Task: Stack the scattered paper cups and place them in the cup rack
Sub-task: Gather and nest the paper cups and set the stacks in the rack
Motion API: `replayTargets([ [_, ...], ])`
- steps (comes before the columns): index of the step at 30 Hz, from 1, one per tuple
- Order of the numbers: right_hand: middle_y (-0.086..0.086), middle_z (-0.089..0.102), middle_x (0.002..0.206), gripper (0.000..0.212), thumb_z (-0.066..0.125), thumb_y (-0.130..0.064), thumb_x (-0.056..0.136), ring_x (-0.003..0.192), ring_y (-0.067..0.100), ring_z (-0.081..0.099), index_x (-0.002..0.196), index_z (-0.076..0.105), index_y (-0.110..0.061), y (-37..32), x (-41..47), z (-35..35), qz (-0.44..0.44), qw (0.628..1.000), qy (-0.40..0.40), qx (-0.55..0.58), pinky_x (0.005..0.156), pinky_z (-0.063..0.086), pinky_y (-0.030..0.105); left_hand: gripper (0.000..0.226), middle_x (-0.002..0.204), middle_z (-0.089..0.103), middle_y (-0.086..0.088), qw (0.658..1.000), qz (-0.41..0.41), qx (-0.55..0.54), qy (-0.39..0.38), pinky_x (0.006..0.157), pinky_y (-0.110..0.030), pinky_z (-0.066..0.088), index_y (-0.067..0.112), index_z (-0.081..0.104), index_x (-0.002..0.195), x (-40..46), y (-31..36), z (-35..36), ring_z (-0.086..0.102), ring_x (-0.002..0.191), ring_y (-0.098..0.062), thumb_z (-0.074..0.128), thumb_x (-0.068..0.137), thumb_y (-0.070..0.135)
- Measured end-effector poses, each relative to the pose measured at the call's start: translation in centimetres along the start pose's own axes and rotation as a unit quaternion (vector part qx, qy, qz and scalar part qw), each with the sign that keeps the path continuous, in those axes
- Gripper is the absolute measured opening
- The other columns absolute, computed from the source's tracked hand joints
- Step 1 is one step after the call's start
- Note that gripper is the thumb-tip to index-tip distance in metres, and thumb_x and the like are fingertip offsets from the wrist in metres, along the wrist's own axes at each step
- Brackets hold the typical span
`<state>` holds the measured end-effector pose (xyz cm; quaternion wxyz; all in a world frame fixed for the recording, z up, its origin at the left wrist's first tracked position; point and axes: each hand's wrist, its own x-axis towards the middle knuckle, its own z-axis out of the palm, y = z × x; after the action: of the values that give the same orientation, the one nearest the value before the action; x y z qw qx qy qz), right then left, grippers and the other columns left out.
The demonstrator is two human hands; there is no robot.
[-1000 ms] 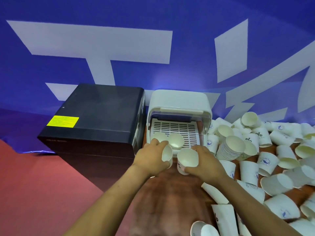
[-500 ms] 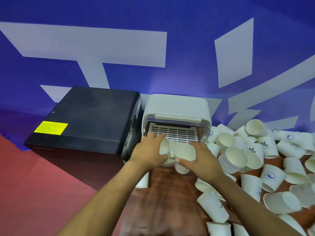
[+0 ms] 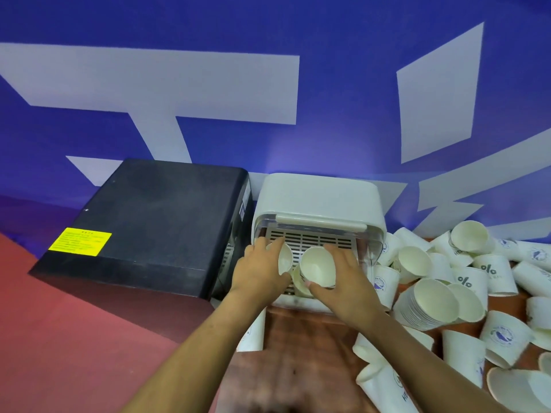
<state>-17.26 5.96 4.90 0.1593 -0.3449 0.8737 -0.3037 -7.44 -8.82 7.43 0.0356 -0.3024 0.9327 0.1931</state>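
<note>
Both hands reach into the white cup rack (image 3: pixel 317 193): the left hand (image 3: pixel 259 271) grips one paper cup (image 3: pixel 284 259), the right hand (image 3: pixel 343 281) holds another cup (image 3: pixel 317 265).

one head-worn wide-angle view, looking forward and down from above and behind the arms. the rack (image 3: pixel 317 210) sits close, mid-frame against a blue wall (image 3: pixel 328 31); a black box (image 3: pixel 155 222) lies left, cups (image 3: pixel 465 281) spread right. edges bend. no second view.
</note>
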Motion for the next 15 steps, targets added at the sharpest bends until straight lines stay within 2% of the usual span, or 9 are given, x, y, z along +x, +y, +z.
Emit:
replayTargets([
  [7,-0.007,0.035,0.144,0.081,0.066,-0.047,0.079,0.13,0.013,0.039,0.147,0.025,-0.027,1.0,1.5,1.8,0.012,0.998,-0.043,-0.038,0.101,0.04,0.029,0.065,0.14,0.038,-0.004,0.999,-0.014,0.025,-0.046,0.092,-0.036,0.044,0.027,0.028,0.144,1.5,-1.2,1.7,0.041,0.122,-0.027,0.057,0.088,0.041],
  [15,-0.008,0.032,0.144,0.083,0.064,-0.05,0.081,0.129,0.014,0.04,0.148,0.021,-0.028,2.0,2.4,3.4,0.036,0.994,-0.086,-0.054,0.099,0.038,0.029,0.068,0.141,0.036,-0.004,0.994,-0.019,0.05,-0.097,0.095,-0.038,0.043,0.025,0.027,0.145,2.7,-2.0,3.2,0.04,0.123,-0.028,0.059,0.086,0.035],
])
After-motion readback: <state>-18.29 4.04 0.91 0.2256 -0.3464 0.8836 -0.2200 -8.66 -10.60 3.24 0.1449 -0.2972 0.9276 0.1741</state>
